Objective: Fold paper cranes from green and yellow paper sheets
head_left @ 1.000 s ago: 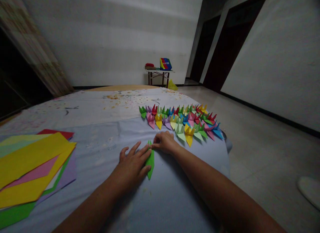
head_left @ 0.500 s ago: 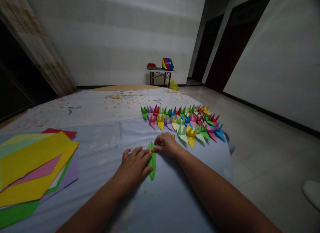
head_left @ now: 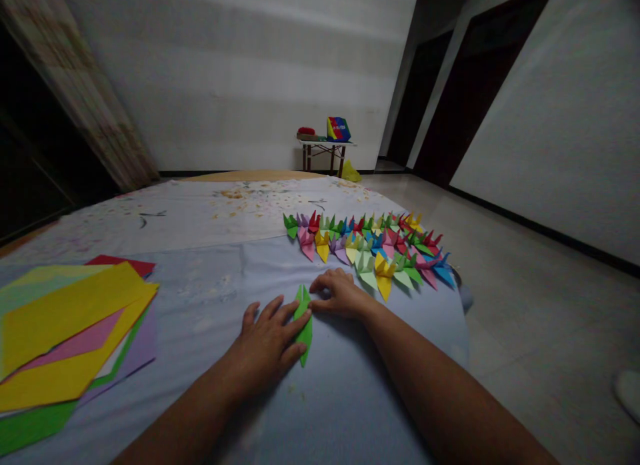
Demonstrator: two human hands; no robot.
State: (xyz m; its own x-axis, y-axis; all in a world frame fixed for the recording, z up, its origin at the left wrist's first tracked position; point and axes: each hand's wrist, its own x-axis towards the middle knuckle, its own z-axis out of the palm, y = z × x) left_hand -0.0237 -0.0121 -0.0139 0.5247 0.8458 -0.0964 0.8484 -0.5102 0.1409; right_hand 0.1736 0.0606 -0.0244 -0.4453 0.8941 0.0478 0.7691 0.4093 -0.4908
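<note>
A narrow green folded paper [head_left: 303,326], pointed at its near end and split at the far tip, lies on the blue cloth in front of me. My left hand [head_left: 267,338] rests with spread fingers across its left side, fingertips and thumb pressing on the paper. From the right, my right hand [head_left: 340,294] touches the upper right edge with its thumb. Its other fingers are curved and stand apart from the thumb. Just beyond are rows of colourful paper cranes [head_left: 384,275] in green, yellow, pink, blue, red and purple.
A loose stack of coloured paper sheets [head_left: 75,312] spreads over the table's left side. The blue tablecloth [head_left: 210,278] overlaps a flowered white one [head_left: 200,212]. Beyond the table, a small stand [head_left: 325,144] holds a multicoloured box [head_left: 339,129] and a red item. The table's right edge borders the floor.
My right hand's fingers have opened slightly, the thumb still at the paper's edge. My left index finger reaches further across the paper. The view has shifted a little.
</note>
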